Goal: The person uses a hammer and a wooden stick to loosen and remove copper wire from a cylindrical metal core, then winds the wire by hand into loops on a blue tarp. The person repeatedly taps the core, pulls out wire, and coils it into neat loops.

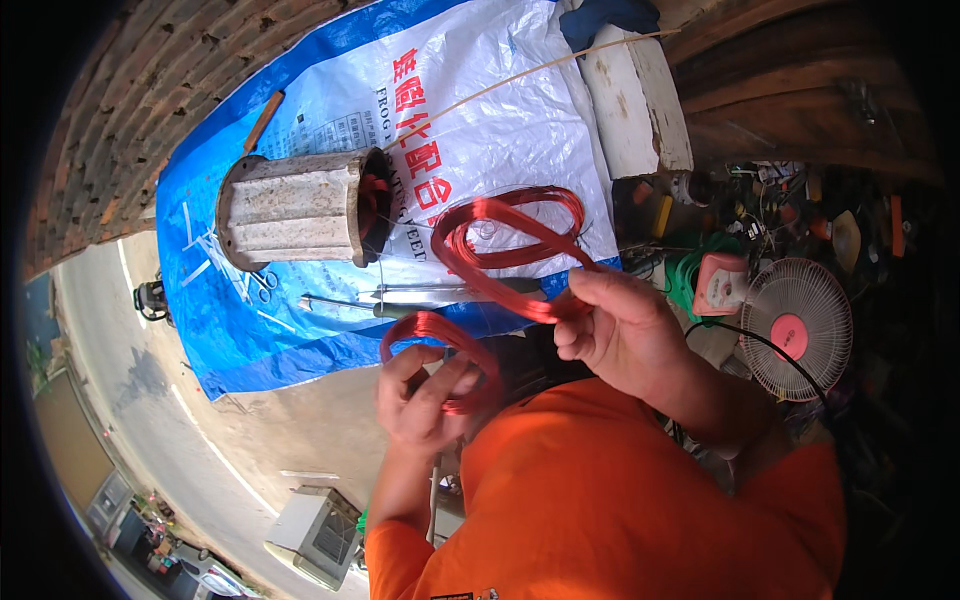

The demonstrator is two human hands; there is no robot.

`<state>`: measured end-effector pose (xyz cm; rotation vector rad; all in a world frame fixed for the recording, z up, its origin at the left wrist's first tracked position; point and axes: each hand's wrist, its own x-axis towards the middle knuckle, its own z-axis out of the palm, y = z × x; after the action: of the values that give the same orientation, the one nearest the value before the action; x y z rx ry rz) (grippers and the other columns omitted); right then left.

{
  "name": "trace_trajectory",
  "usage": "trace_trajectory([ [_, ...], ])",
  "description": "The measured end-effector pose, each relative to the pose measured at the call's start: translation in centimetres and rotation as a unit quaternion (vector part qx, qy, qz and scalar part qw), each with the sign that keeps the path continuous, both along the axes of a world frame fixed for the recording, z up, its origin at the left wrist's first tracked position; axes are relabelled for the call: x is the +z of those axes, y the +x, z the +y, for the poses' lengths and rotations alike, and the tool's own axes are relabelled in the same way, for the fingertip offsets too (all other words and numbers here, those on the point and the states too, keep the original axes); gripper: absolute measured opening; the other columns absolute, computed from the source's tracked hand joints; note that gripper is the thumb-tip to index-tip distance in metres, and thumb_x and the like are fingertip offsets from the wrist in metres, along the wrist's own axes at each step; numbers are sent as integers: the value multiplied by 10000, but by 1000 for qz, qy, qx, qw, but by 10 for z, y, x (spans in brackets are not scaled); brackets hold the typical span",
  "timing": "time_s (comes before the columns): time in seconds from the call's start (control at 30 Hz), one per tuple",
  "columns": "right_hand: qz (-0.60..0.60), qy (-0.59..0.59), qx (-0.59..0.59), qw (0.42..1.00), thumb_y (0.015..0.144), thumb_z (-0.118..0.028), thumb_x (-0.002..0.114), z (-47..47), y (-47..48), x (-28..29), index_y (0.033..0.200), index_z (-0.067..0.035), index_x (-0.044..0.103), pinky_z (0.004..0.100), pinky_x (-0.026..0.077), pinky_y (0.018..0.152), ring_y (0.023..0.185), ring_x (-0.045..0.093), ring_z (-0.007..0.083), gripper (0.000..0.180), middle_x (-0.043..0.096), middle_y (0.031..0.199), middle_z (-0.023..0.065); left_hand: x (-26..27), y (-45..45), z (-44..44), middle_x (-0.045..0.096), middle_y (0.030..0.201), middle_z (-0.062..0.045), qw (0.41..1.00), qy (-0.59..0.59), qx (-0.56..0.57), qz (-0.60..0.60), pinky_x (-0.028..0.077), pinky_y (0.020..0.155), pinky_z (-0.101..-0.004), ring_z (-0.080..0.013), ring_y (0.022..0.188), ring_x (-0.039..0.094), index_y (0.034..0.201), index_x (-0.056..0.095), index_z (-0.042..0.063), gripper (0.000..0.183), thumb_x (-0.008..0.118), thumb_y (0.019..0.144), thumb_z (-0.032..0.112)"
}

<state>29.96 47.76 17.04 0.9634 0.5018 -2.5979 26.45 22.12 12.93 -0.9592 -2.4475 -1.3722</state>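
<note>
My left hand [424, 397] grips a small coil of red enamelled wire [431, 324] close to my body. My right hand [626, 322] pinches the near end of a larger red wire coil [495, 289], raised over the sack. Another red coil [551, 196] lies on the sack beneath it. To the left, a ribbed metal motor stator housing [292, 210] rests on its side, with red windings [371, 199] partly visible inside its dark open end. Thin wire leads run out of that end towards the coils.
A woven plastic sack [510, 90] covers the work surface. Scissors [262, 285], white strips [217, 259], a dark-handled tool [397, 309] and a long blade [442, 292] lie on it. A thin stick [517, 79] crosses the far side. Right are a white block [637, 105] and a fan [795, 330].
</note>
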Motion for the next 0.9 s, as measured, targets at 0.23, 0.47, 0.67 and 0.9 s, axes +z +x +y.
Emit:
trace_trajectory([
  [0.23,8,189,55,980,981,-185,695,7,-20,0,1003,-5,645,341,603,582,650,731,208,189,701,825,75,10,-3,-51,750,932,-116,919,140,249,-271,487,771,-273,-138,811,655,941,755,-17,113,773,876,73],
  [0.47,79,334,157,926,977,-161,684,-2,-20,5,976,24,627,278,555,526,582,673,132,193,688,795,71,15,-24,-54,529,759,-17,809,420,154,-382,388,659,-256,-105,681,459,903,602,10,64,627,955,39],
  [0.67,88,321,185,925,981,-162,678,-16,-16,6,980,0,627,240,494,511,568,617,87,170,686,799,60,8,-3,-24,477,696,-2,867,364,193,-281,371,682,-278,-106,680,417,837,546,40,205,627,996,139],
  [0.9,131,281,212,927,993,-160,665,-33,-8,5,1042,-3,640,229,478,514,585,594,67,166,654,812,18,0,11,32,676,827,-129,981,92,74,-153,512,678,-322,-267,736,650,923,671,4,182,795,856,120],
])
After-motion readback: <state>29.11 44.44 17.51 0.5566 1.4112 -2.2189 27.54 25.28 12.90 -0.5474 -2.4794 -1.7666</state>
